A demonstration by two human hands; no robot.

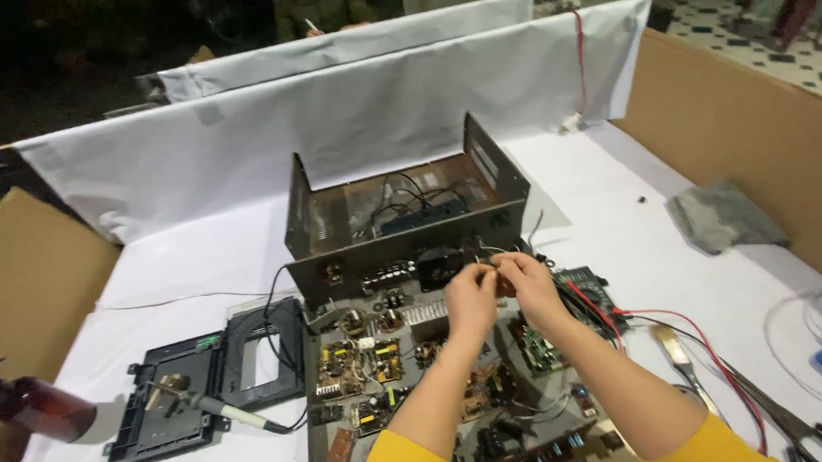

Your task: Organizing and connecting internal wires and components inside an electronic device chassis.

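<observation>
Hands at the chassis wiring

We pinch a thin wire (493, 251) with left hand (472, 294) and right hand (526, 281), fingers closed, against the metal chassis (403, 250) rear panel, above the circuit boards (390, 363); we should grip lightly, avoiding strain.

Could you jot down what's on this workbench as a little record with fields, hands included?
Surface: table under a white sheet, cardboard walls around it
Main item: open metal chassis, wires inside
Boards: circuit boards spread in front of the chassis
Left hand: raised at the chassis front, fingers pinched on a small part too small to tell
Right hand: touching the left, pinching the same spot
Left side: black plastic frame, soldering iron lying on it, brown bottle
Right side: grey cloth, brush, red wires
</observation>
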